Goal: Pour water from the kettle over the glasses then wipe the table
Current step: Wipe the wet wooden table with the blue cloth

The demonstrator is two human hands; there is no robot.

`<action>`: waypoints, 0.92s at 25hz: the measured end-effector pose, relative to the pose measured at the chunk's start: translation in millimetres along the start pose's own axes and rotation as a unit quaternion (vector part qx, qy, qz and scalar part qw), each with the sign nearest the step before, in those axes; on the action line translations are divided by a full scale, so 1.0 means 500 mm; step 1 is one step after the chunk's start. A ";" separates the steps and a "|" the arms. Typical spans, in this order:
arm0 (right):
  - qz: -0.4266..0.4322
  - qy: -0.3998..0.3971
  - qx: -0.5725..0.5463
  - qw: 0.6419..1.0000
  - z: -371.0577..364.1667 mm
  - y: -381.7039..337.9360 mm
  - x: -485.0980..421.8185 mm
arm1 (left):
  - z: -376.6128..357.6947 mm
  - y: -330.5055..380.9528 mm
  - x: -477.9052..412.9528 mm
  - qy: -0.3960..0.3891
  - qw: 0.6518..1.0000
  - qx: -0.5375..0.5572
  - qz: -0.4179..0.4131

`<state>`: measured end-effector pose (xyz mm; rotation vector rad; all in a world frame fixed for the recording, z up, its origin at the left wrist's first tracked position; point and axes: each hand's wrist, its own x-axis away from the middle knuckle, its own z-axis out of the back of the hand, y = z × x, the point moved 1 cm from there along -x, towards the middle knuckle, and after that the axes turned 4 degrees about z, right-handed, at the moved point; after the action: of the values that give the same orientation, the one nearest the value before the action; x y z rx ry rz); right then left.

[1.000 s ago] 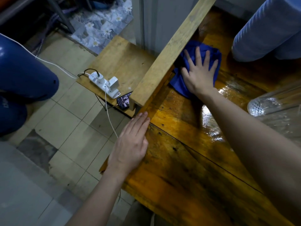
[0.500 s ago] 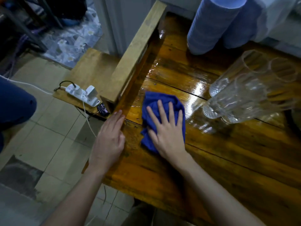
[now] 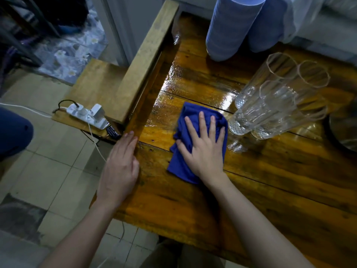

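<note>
- Head view is showing the wiping stage under way. The pour is judged complete, since a wet sheen point(image 3: 193, 88) is lying across the far-left part of the tabletop point(image 3: 270, 200).
- The right hand point(image 3: 204, 149) is pressing flat on the blue cloth point(image 3: 176, 169), fingers straight and spread, with nothing curled round the fabric. The cloth is lying crumpled near the middle of the tabletop, toward its left edge.
- The left hand point(image 3: 119, 167) is resting palm-down on the left edge of the tabletop, fingers straight and together, holding nothing. It is judged to be bracing.
- The glasses point(image 3: 270, 105) are standing bunched together just beside the right hand, toward the right edge. The kettle is not identifiable; a dark round object point(image 3: 343, 132) is being cut off at the right edge and cannot be named.
- Hazard: a rightward stroke is likely to carry the cloth or fingers into the glass bases. Tall wet glass on a slick board is judged easy to tip or slide.
- Hazard: a power strip point(image 3: 87, 115) with plugs inserted is sitting on a lower shelf point(image 3: 96, 84) just beside the tabletop's left edge. Strokes pushing water leftward are risking spill over that edge onto the sockets.
- Hazard: under a flat palm with no clamping, the cloth may start slipping, or smearing water once soaked.
</note>
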<state>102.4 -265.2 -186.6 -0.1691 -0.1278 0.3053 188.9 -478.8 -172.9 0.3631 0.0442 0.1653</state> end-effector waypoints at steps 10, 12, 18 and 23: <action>-0.046 0.007 0.008 0.999 0.023 0.006 -0.255 | -0.008 -0.009 -0.003 -0.016 1.000 0.009 0.007; -0.052 0.003 0.016 0.999 0.025 0.001 -0.313 | -0.009 -0.010 -0.004 -0.015 1.000 0.010 0.011; -0.058 -0.004 0.017 0.998 0.030 -0.005 -0.377 | -0.009 -0.008 -0.008 -0.009 1.000 0.008 0.009; -0.008 0.020 0.025 0.999 0.019 -0.047 -0.295 | -0.009 -0.004 -0.005 -0.005 1.000 0.011 0.001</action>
<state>-31.6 -331.5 -187.8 -0.1253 -0.0821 0.2890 186.2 -479.5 -177.6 0.3866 0.0363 0.1649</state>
